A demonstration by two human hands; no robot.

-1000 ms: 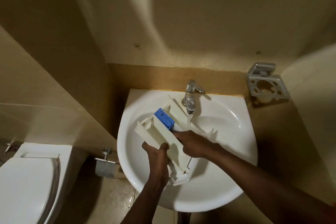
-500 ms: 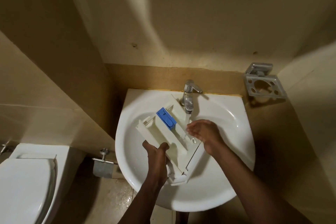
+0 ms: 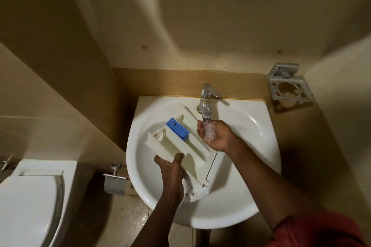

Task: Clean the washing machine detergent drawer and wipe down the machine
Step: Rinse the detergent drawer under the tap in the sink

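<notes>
A white detergent drawer (image 3: 180, 146) with a blue insert (image 3: 177, 128) lies tilted inside the white sink (image 3: 251, 162). My left hand (image 3: 170, 163) grips the drawer's near side wall, thumb on top. My right hand (image 3: 213, 134) is cupped palm up under the chrome tap (image 3: 206, 104), and running water splashes in the palm. It holds nothing and is apart from the drawer, just right of it. The washing machine is not in view.
A metal holder (image 3: 289, 86) is fixed to the wall at the right of the sink. A toilet (image 3: 32, 202) stands at the lower left, with a paper-roll holder (image 3: 114, 176) between it and the sink. The floor under the sink looks wet.
My right hand left the drawer and moved up and right under the tap, turning palm up to catch the water. The left hand kept its grip on the drawer.
</notes>
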